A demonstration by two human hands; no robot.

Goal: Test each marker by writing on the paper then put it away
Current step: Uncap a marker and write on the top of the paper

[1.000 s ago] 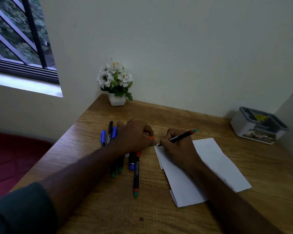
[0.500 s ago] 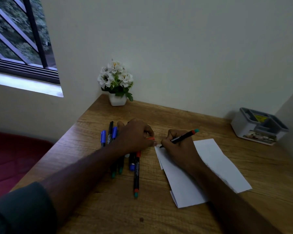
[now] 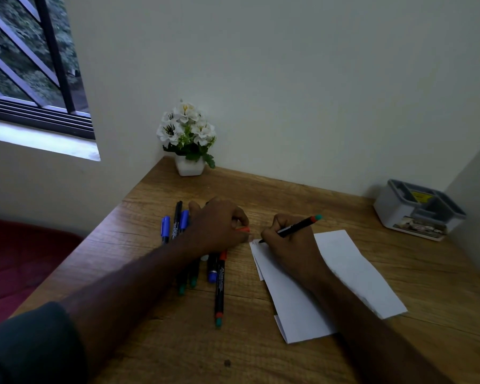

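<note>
Since the earlier frames, right hand has shifted only slightly; its marker tip remains at the top left corner of the paper. Fingers are curled around the marker barrel, whose teal end points toward 2 o'clock. Faint marks show beside the tip. Left hand rests at 9 o'clock of the paper, pinching an orange cap between curled fingers. Loose markers lie on the worktop beneath and around the left hand, pointing roughly 12 to 6 o'clock. Grey organiser stands at 2 o'clock, well apart from the paper. Flower pot stands at 12 o'clock against the wall.
</note>
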